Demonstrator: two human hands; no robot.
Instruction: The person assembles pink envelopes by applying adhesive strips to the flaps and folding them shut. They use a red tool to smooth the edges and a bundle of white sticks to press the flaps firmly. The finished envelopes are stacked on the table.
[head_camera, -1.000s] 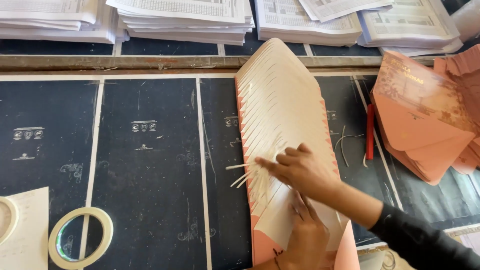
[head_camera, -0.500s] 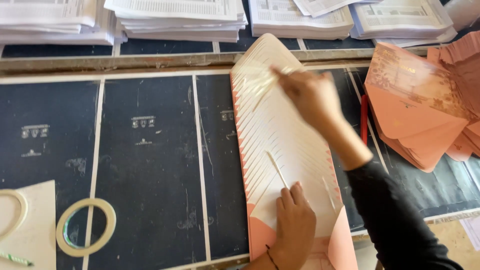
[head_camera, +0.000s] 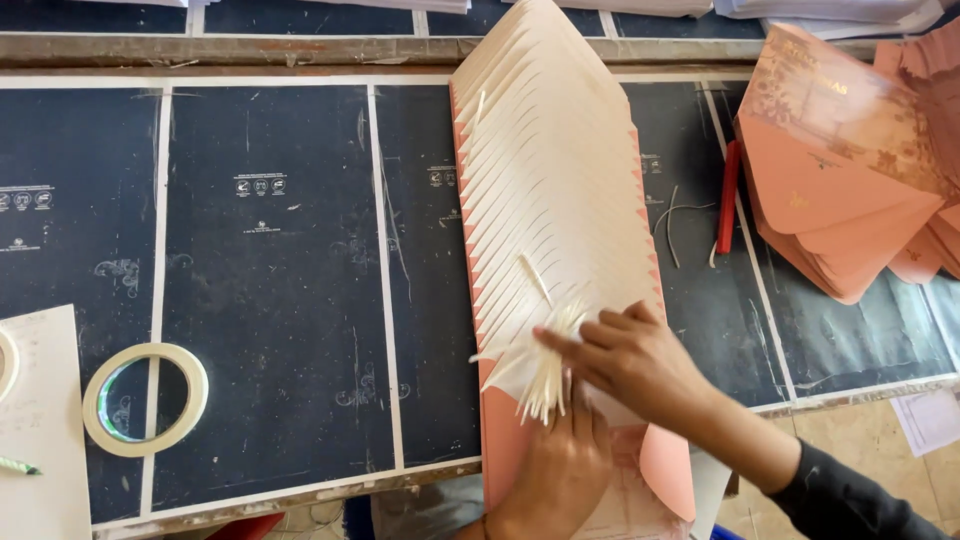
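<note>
Head view: your right hand (head_camera: 640, 362) sits low on the fanned row of pink envelopes (head_camera: 555, 200), fingers closed round a bundle of thin cream strips (head_camera: 535, 368) that splay out leftward. Left hand (head_camera: 555, 470) lies flat just below, palm down, pressing the near end of the row; grip not closed on anything.

Row runs from the tabletop's (head_camera: 270, 280) near edge up to the wooden rail (head_camera: 230, 48) at the far edge, cream flaps overlapping like scales. One loose strip lies on the flaps just above your right hand.

Open room: wide dark stretch left of the row, crossed by pale lines, with small white printed marks. Tape roll (head_camera: 145, 398) near the front-left edge; white paper sheet (head_camera: 40, 440) at the left corner, running off frame.

Right side tighter: red pen (head_camera: 728, 198) lies just beside the row, then a slumped stack of pink envelopes (head_camera: 850, 170) with patterned top flaps, reaching the right edge. White paper stacks (head_camera: 820, 8) behind the rail.
</note>
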